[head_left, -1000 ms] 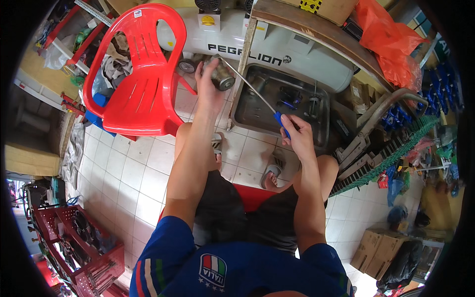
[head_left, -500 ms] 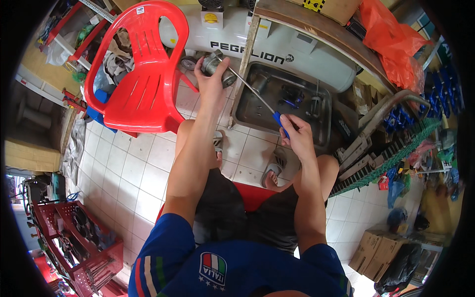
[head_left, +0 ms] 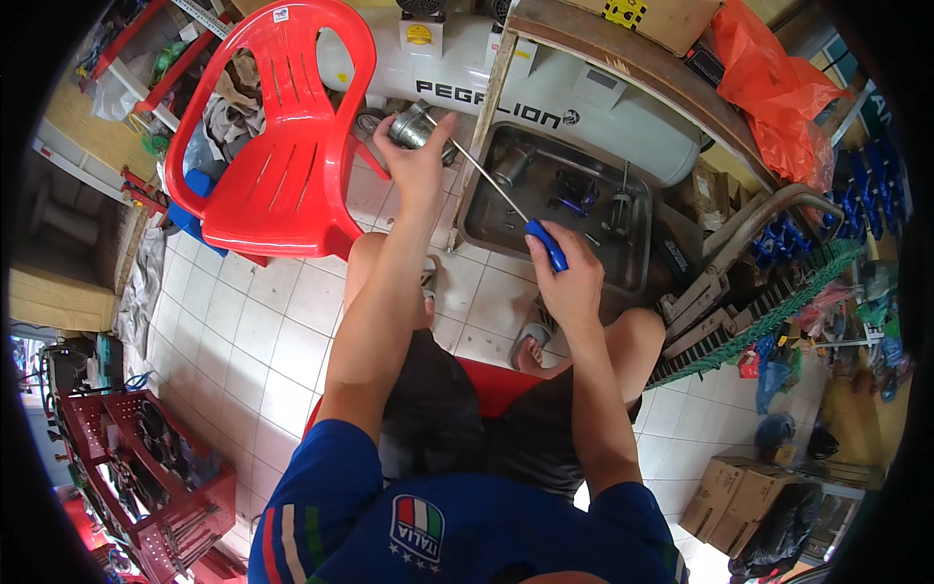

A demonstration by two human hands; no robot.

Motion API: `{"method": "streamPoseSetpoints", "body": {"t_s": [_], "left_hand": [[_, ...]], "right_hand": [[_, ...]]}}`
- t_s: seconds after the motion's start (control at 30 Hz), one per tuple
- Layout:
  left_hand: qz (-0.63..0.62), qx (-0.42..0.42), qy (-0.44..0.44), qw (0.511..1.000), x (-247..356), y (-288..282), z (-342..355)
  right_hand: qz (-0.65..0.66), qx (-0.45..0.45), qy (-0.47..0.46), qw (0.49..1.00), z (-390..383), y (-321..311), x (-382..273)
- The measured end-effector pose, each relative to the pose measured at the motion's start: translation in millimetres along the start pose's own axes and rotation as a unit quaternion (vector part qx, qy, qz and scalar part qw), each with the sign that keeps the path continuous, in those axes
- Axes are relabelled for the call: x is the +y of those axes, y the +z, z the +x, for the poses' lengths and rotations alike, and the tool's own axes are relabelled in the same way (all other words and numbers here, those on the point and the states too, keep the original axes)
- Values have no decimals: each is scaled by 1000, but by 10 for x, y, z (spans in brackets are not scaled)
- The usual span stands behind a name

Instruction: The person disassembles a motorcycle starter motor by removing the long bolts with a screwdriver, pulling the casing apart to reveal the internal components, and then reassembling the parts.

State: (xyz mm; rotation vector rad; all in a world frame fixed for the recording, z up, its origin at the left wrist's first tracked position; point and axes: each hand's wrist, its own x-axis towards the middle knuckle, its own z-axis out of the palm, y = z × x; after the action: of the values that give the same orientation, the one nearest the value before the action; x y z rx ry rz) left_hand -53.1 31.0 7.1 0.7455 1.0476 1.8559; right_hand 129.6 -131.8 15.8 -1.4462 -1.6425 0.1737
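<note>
Right hand (head_left: 574, 280), having shifted, grips blue-handled steel screwdriver (head_left: 544, 241), apparently re-angling it against grey metal cylinder (head_left: 413, 127) left hand (head_left: 420, 172) holds.

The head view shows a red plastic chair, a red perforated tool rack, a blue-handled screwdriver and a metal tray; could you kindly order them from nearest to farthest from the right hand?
1. Blue-handled screwdriver: gripped in the right hand.
2. Metal tray: just ahead.
3. Red plastic chair: to the left.
4. Red perforated tool rack: lower left.
</note>
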Motion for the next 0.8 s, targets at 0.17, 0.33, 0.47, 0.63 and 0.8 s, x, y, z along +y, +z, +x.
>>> {"method": "streamPoseSetpoints", "body": {"t_s": [0.17, 0.33, 0.47, 0.63, 0.8], "left_hand": [[-47, 22, -9, 999, -49, -83, 107], [8, -36, 16, 999, -9, -58, 36], [23, -45, 53, 997, -18, -14, 10], [5, -41, 20, 999, -17, 12, -57], [27, -43, 17, 999, -30, 21, -75]], "right_hand": [[412, -132, 324, 841, 6, -53, 160], [417, -335, 464, 706, 88, -93, 188], [94, -192, 224, 951, -11, -6, 133], [-9, -106, 119, 987, -23, 60, 114], [9, -184, 257, 949, 19, 66, 38]]}}
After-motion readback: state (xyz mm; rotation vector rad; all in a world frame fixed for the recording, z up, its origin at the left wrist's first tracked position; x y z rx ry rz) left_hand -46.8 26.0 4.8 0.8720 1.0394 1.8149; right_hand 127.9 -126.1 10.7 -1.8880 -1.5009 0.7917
